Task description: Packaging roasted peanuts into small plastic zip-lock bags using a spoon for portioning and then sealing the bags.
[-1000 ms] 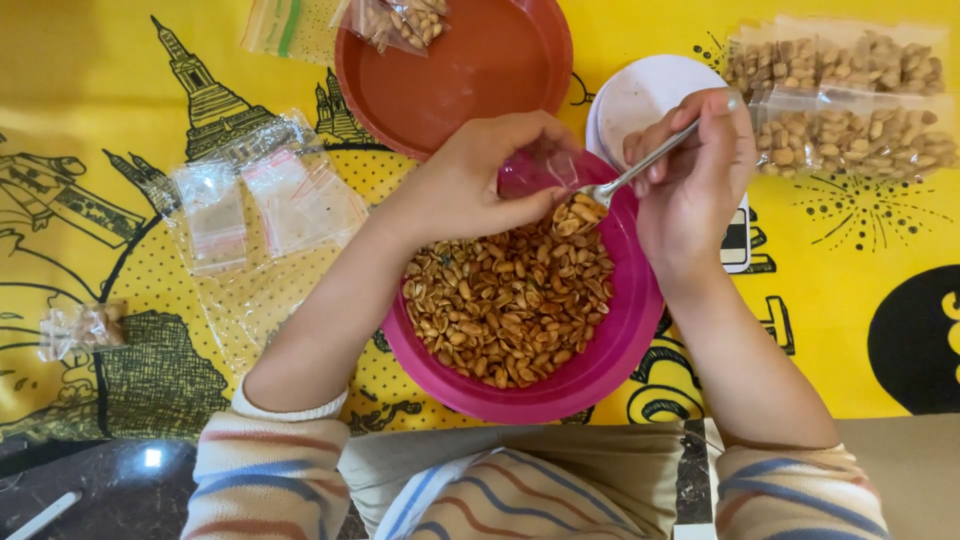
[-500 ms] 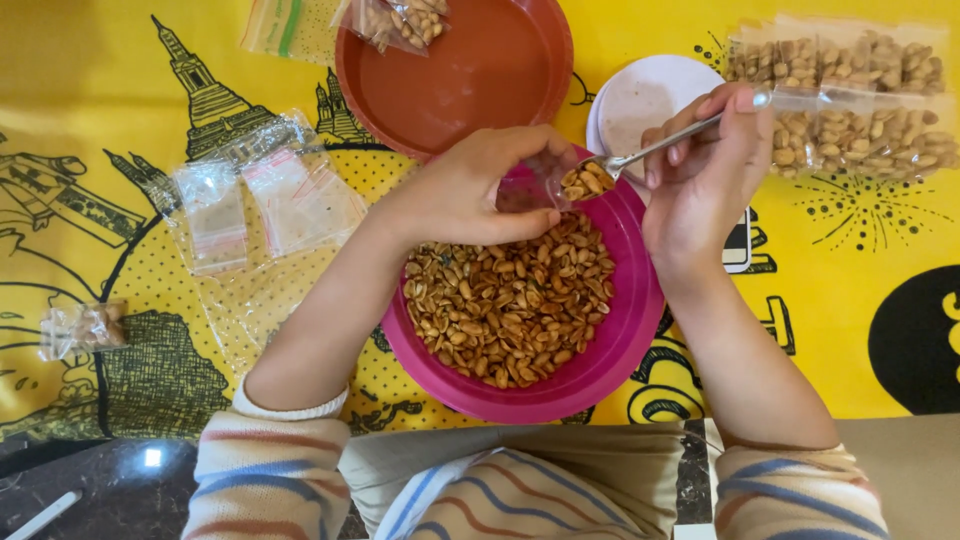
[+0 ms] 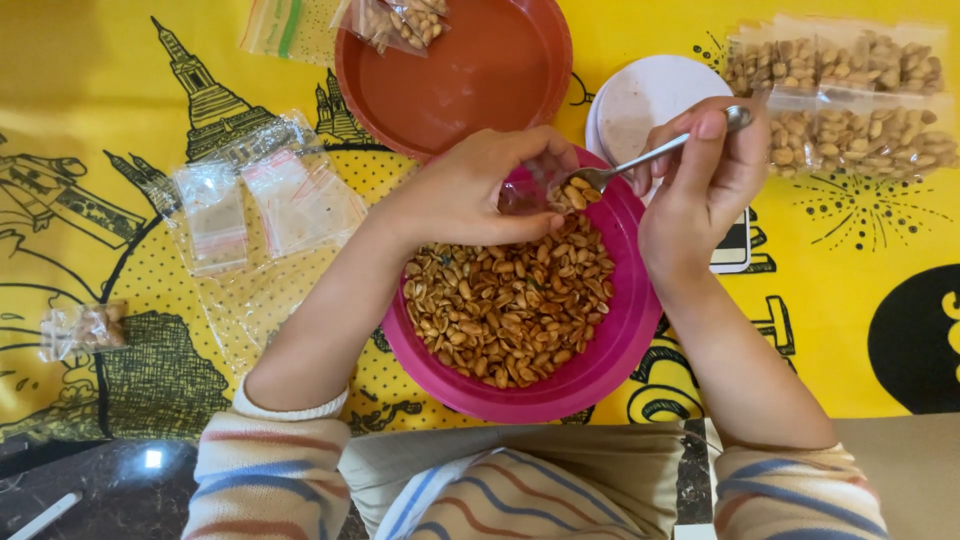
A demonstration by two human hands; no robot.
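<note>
Pink bowl nearest, heaped with peanuts. Over its far rim the left hand pinches a small clear bag; the right hand grips a spoon tipped into it. Beyond sit a brown bowl, a white lid, filled packets and empty bags.

Over the pink bowl of peanuts, the left hand pinches a small clear bag while the right hand tips a spoon into it
</note>
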